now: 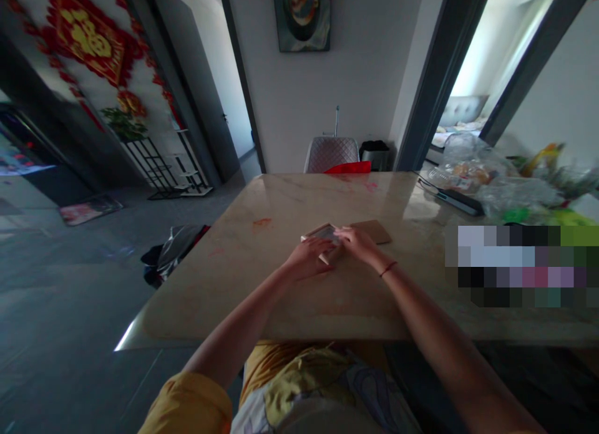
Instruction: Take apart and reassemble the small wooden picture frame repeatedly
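Both my hands rest on a small flat box-like packet (322, 233) lying on the beige marble table (281, 297). My left hand (306, 261) presses on its near side with fingers curled over it. My right hand (358, 242), with a red string at the wrist, holds its right edge. A flat brown cardboard piece (377, 230) lies just right of the packet, touching or partly under it. What the packet contains is too dim to tell.
Clear plastic bags with food and greenery (496, 178) crowd the table's far right, beside a dark flat device (452, 199). A quilted chair (331, 153) with something red on it stands at the far end. A bundle of clothes (175, 250) lies on the floor at left.
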The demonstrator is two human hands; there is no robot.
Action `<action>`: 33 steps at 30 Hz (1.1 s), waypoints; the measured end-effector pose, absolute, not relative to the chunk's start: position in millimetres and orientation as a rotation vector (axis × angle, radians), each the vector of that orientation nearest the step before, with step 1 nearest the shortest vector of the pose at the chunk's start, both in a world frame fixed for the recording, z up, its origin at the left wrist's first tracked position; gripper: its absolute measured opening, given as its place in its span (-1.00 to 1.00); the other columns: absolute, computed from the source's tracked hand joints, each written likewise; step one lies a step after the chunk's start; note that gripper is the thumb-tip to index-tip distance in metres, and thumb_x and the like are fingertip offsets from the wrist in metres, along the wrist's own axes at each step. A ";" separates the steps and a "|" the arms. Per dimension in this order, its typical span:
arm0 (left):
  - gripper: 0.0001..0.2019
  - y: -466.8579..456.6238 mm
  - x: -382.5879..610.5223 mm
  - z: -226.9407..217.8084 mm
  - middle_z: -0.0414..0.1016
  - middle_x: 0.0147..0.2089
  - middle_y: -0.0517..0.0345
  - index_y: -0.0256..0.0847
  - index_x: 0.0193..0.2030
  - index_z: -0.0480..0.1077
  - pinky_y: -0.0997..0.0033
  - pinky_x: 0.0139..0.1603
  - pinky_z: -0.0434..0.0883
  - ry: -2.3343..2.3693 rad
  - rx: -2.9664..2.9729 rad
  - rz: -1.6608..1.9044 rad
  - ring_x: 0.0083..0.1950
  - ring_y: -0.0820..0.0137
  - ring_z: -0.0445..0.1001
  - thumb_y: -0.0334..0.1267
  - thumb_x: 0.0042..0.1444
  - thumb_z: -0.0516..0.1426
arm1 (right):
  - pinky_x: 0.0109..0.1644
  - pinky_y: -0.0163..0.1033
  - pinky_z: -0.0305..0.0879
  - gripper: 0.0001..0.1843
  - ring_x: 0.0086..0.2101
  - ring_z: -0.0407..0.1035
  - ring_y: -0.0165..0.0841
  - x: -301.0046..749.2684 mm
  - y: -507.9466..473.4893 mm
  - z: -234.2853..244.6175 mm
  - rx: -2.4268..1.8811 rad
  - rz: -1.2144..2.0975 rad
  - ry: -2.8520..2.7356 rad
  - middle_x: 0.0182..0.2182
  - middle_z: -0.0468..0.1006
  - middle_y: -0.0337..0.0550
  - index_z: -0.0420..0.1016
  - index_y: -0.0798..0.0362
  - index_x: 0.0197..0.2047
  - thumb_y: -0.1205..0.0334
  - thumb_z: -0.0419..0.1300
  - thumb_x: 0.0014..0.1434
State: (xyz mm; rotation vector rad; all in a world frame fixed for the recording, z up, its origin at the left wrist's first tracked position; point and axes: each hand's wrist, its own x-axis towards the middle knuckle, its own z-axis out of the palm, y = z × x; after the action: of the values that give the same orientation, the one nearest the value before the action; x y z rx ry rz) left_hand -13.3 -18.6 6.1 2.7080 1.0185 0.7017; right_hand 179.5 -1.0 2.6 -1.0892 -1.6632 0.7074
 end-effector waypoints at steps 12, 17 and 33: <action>-0.51 -16.5 -15.1 14.2 0.49 0.03 -0.04 -0.16 0.09 0.38 0.25 0.07 0.34 1.193 2.437 0.922 0.02 0.23 0.46 -0.13 -0.02 0.24 | 0.23 0.00 0.13 -0.82 -0.03 0.40 -0.27 195.8 12.6 1.5 -1.188 0.774 -1.249 -0.19 0.59 -0.17 0.52 -0.03 -0.33 0.38 0.17 -0.03; -0.49 -14.2 -18.5 21.7 0.53 -0.29 0.14 -0.18 0.09 0.40 0.41 -0.16 0.37 1.260 2.160 1.049 -0.27 0.37 0.48 -0.05 -0.01 0.22 | -0.20 -0.07 0.42 -0.89 -0.46 0.47 -0.33 186.8 16.4 -4.9 -1.091 1.321 -0.846 -0.49 0.55 -0.17 0.45 0.06 -0.39 0.39 0.11 0.06; -0.57 -6.8 -19.9 24.8 0.16 -0.62 0.31 -0.26 -0.53 0.34 0.56 -0.56 0.09 1.273 1.707 1.401 -0.57 0.55 0.14 0.13 -0.02 0.10 | 0.01 -0.05 0.27 -0.78 -0.24 0.35 -0.31 151.5 -10.3 -4.0 -1.087 0.547 -1.399 -0.23 0.45 -0.11 0.42 -0.01 -0.20 0.23 0.18 0.02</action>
State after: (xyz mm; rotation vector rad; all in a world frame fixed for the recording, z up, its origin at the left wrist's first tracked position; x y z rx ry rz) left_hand -19.9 -6.8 24.8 1.7071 1.2729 1.4014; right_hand 151.5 -10.3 -4.0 -1.0873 -1.3991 0.5474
